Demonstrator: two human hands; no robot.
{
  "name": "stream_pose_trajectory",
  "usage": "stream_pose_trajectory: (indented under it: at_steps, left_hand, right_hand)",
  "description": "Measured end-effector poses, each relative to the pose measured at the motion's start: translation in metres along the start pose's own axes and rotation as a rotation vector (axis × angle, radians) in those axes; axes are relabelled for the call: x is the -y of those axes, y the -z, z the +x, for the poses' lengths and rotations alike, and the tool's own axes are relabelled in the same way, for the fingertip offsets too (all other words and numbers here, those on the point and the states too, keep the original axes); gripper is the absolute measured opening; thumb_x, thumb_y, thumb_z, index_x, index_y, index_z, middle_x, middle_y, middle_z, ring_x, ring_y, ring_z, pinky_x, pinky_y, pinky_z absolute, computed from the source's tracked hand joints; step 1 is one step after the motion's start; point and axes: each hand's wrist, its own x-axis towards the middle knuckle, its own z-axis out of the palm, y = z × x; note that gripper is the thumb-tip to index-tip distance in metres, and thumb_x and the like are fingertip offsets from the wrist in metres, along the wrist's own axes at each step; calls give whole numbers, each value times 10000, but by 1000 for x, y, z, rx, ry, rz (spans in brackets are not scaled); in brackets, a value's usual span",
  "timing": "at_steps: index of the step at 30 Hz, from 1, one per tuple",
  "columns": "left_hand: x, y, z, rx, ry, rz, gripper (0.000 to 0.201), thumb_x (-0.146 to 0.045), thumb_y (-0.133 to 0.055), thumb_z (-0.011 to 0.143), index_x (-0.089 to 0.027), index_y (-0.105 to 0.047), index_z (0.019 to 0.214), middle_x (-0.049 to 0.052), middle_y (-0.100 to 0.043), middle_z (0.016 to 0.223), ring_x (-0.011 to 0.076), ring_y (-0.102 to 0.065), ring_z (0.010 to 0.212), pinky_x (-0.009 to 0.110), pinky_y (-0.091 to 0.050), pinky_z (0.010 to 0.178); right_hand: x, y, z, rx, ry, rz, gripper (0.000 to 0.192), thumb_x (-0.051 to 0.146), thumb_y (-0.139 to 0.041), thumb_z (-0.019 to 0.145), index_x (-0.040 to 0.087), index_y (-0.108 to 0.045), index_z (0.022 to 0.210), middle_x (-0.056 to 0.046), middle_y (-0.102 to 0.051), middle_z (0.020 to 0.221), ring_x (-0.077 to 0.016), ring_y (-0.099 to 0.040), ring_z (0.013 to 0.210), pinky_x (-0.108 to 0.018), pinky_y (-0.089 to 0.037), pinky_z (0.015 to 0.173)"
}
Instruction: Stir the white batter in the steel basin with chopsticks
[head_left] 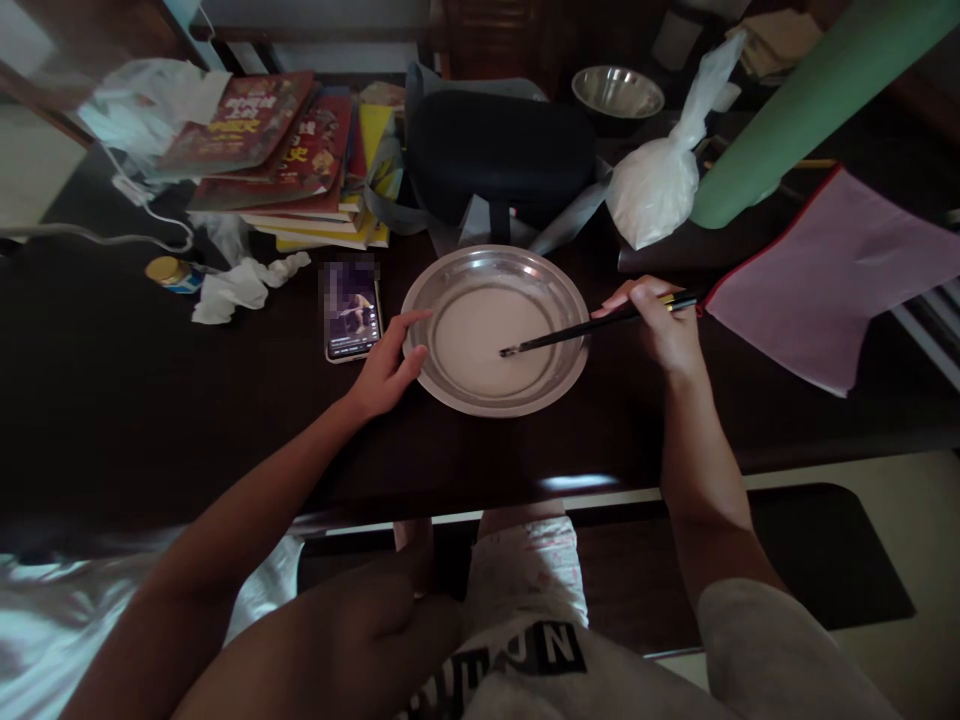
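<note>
A round metal plate point(496, 397) sits on the dark table before me, a layer of white stuff point(480, 330) spread across its bottom; whether this is fine powder or liquid I cannot tell. My left hand point(388, 370) grips the plate's left rim, thumb and index finger at the edge. In my right hand point(664, 325) is a black writing brush point(577, 330) with a gold band and a red cord loop at its rear end. The brush slants down to the left over the right rim, its dark tip at the white stuff near the plate's middle.
A phone point(352, 310) lies left of the plate, near crumpled tissue point(236, 290) and a small yellow-capped jar point(174, 273). Behind stand stacked books point(277, 150), a black case point(501, 150), a knotted white bag point(656, 190), a metal bowl point(619, 92) and a green cylinder point(817, 110). Pinkish cloth point(832, 275) lies right.
</note>
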Motion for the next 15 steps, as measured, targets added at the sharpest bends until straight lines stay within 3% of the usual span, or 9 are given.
stream_pose_trajectory:
  at_steps: [5,10,15]
  left_hand:
    - [0,0,0,6,13,6,594,-642,-371,1000,-224,-466,1411,132,-588,1342,304,-583,1237,490,-477,1080]
    - [1,0,-1,9,22,0,608,-653,-370,996,-217,-465,1407,132,-580,1360,299,-579,1243,480,-468,1095]
    - [2,-1,0,3,7,6,612,-649,-367,999,-204,-467,1407,133,-591,1333,297,-587,1225,479,-478,1079]
  right_hand:
    - [1,-3,0,103,24,-25,347,595,-634,874,288,-766,781,-2,-772,770,-219,-757,833,-412,-615,833]
    - [-1,-1,1,-23,7,-4,313,556,-633,892,298,-768,778,5,-766,743,-208,-755,758,-395,-618,785]
    - [-3,-1,0,126,32,-7,325,555,-630,895,281,-776,801,4,-772,778,-206,-760,827,-374,-607,810]
